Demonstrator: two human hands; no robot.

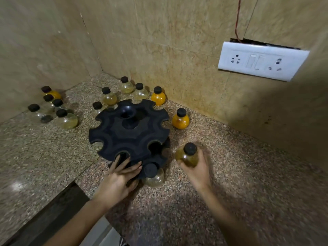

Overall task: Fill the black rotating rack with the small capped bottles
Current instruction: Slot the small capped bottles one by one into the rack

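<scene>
The black rotating rack (129, 132) stands on the granite counter (248, 183) in the corner, its notched top tier showing no bottles. One capped bottle (153, 175) sits in a lower notch at the rack's near side. My left hand (119, 178) rests on the rack's near edge, fingers spread against it. To the right of the rack, my right hand (195, 167) grips a round olive-yellow bottle (188, 156) with a black cap, held upright and slightly blurred. Two orange bottles (180, 119) (158, 96) stand just behind and right of the rack.
Several loose capped bottles stand behind the rack (126, 86) and in a group at the left wall (66, 118). Tiled walls close the corner. A white socket panel (262, 60) hangs on the right wall. The counter's front edge (78, 185) drops off by my left forearm.
</scene>
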